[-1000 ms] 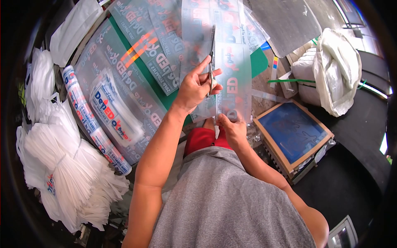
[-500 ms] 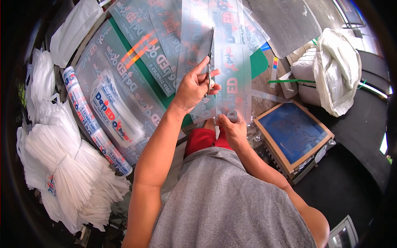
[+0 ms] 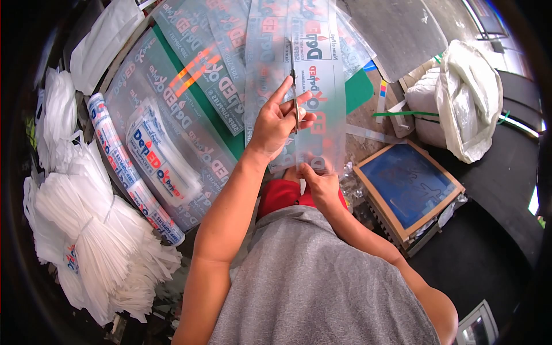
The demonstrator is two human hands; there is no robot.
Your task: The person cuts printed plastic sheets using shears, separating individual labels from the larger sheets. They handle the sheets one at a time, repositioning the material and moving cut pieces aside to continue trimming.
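My left hand (image 3: 275, 123) is closed on a pair of scissors (image 3: 295, 95), its fingers in the handle loops. The blades point away from me along a long translucent plastic sheet (image 3: 330, 75) printed with red and dark lettering; how far they are apart is hard to see. At the sheet's near end, my right hand (image 3: 322, 183) pinches the edge close to my red shorts (image 3: 282, 195). Beneath lie more printed sheets (image 3: 227, 86) on a green board (image 3: 361, 91).
To the left are a printed roll (image 3: 132, 167), a stack of printed bags (image 3: 161, 152) and white bundles (image 3: 95, 230). A blue framed screen (image 3: 408, 187) stands at right, below a white sack (image 3: 471, 103) with a green strap. A grey panel (image 3: 397, 34) lies at the far right.
My left hand and the scissors have moved slightly toward me and to the right. The printed sheet has shifted a little left, and less of the blades shows. My right hand keeps its pinch.
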